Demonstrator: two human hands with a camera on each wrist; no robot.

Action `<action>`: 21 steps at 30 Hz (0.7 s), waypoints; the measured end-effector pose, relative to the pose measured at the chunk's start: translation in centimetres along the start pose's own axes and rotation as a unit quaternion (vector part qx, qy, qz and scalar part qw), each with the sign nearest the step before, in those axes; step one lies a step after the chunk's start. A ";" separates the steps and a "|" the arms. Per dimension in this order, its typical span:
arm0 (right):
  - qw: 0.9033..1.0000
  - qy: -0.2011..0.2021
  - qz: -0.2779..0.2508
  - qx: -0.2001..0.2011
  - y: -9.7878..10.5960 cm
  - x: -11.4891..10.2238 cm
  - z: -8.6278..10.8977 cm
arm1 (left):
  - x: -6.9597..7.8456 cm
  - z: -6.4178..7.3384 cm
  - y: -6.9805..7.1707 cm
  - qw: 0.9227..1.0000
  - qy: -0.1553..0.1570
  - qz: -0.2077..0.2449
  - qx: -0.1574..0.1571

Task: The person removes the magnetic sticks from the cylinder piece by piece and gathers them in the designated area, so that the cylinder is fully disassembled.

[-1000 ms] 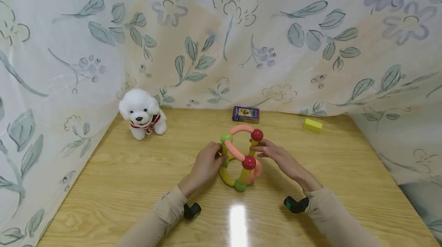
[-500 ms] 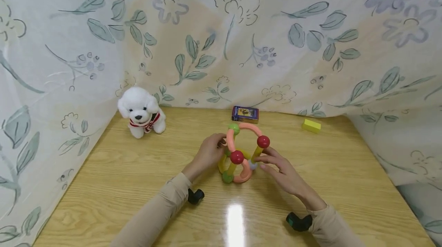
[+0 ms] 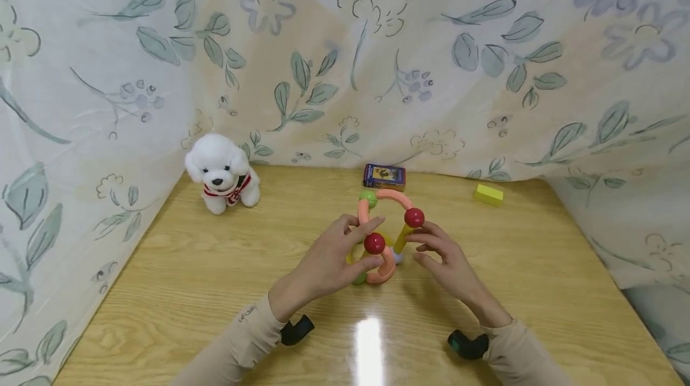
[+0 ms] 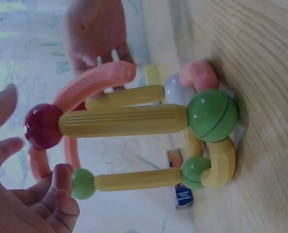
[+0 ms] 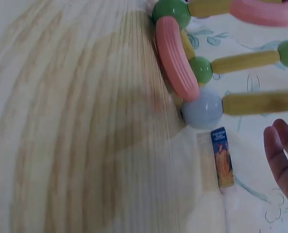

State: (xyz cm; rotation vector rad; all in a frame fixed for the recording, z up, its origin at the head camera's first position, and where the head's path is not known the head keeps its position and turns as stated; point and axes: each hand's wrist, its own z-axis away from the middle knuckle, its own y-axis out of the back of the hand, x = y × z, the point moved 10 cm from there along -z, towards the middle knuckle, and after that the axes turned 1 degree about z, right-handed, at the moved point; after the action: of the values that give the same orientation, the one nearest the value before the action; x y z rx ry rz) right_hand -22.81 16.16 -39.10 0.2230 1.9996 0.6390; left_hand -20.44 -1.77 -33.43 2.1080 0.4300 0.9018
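A ball-and-rod construction toy [image 3: 405,237] stands on the table, with yellow uprights, curved pink rods and red, green and pale balls. My left hand [image 3: 329,260] spreads its fingers and thumb around the near red ball [image 3: 374,243]. In the left wrist view, the thumb is apart from that ball and the fingers lie by the top green ball [image 4: 83,183]. A curved pink rod [image 4: 97,85] hangs from the red ball with one end free. My right hand [image 3: 453,266] has its fingertips at the right yellow rod below the other red ball [image 3: 414,217], thumb off it.
A small card box [image 3: 384,177] lies behind the toy by the floral cloth [image 3: 302,74]. A yellow block [image 3: 488,195] is at the back right, a white plush dog [image 3: 221,173] at the back left. Wood-grained tabletop [image 3: 215,278] surrounds them.
The toy has been turned, bringing the near red ball leftward. My left hand has moved from its left side to around that ball. My right hand has shifted slightly right and down.
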 end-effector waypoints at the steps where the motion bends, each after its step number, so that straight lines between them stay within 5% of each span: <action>1: 1.000 0.007 0.006 -0.006 -0.3 -0.2 -0.1 | 0.1 -0.1 -0.2 1.000 -0.003 -0.005 -0.001; 5: 0.999 0.014 0.027 -0.010 -0.8 -0.6 0.0 | -0.1 -0.3 -0.4 1.000 0.000 0.007 0.005; 8: 0.999 0.013 0.043 -0.010 -1.1 -0.7 0.1 | -0.7 -0.1 -0.3 0.998 0.020 0.062 0.002; 12: 0.998 0.017 0.058 -0.012 -1.5 -0.9 0.1 | -2.2 0.5 -0.1 0.987 0.070 0.147 0.000; 16: 0.998 0.016 0.056 -0.009 -1.7 -1.2 0.0 | -3.1 1.0 0.3 0.981 0.088 0.174 0.005; 21: 0.991 0.022 0.062 0.117 0.5 -2.4 0.5 | -3.1 1.1 0.5 0.981 0.077 0.179 0.000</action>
State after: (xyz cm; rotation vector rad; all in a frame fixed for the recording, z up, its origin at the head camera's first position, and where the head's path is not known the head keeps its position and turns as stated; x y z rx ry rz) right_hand -21.29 15.78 -37.16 0.4810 2.1153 0.4888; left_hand -21.78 -4.41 -34.88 2.1616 0.1263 1.2750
